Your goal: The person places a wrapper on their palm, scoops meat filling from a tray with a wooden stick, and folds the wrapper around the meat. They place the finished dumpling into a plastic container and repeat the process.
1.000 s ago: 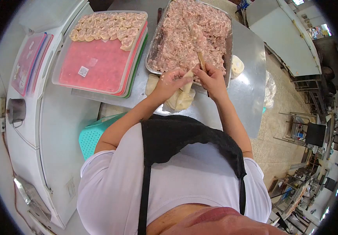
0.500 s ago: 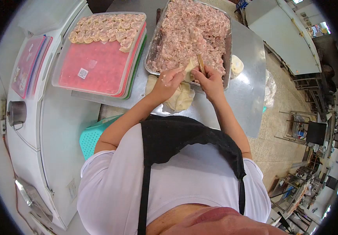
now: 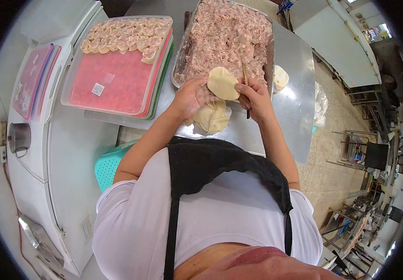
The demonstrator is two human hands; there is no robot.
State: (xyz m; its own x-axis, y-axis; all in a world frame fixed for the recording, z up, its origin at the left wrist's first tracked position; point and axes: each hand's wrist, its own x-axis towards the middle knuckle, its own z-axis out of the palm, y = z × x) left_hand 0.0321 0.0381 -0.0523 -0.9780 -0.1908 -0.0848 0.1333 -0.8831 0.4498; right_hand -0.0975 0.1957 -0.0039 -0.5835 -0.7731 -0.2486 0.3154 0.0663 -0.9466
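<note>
A round, pale dough wrapper (image 3: pixel 221 83) is held flat between my hands, over the near edge of a metal tray of ground meat filling (image 3: pixel 229 35). My right hand (image 3: pixel 256 97) pinches the wrapper's right edge and also grips a thin, stick-like spatula (image 3: pixel 245 72), whose dark end pokes out below the fingers. My left hand (image 3: pixel 191 99) is palm up at the wrapper's left edge, its fingers spread and partly behind the dough. Below the hands, a loose pile of wrappers (image 3: pixel 213 117) lies on the steel table (image 3: pixel 292 116).
On the left, stacked lidded containers (image 3: pixel 112 86) carry rows of filled dumplings (image 3: pixel 122 35) on top. More round dough (image 3: pixel 280 78) sits right of the tray. A turquoise basket (image 3: pixel 105 170) stands below the table's left side, near a white freezer (image 3: pixel 82 140).
The wrapper, folded and seen edge-on before, now lies open and flat between the hands. My left hand has opened and turned palm up. The spatula has swung more upright in my right hand.
</note>
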